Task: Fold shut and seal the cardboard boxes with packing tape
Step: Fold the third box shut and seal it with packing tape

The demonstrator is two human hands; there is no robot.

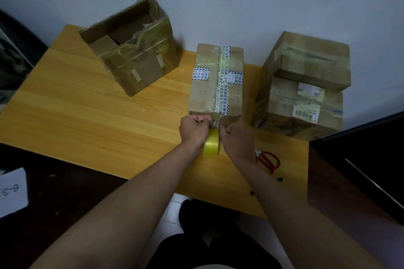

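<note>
A closed cardboard box [216,81] with printed white tape across its top stands in the middle of the wooden table [87,105]. At the box's near edge my left hand [194,130] has its fingers curled, with the thumb pressed on the tape strip. My right hand [237,137] is just right of it, fingers curled at the same strip. Between the two hands, below the box edge, is a yellow roll of packing tape [211,143]. Which hand bears the roll is hidden.
An open, torn box [133,50] stands at the far left of the table. Two taped boxes [306,85] are stacked at the right. Red-handled scissors [267,160] lie by my right wrist. A dark surface with a "6-3" paper label [13,191] lies at the left.
</note>
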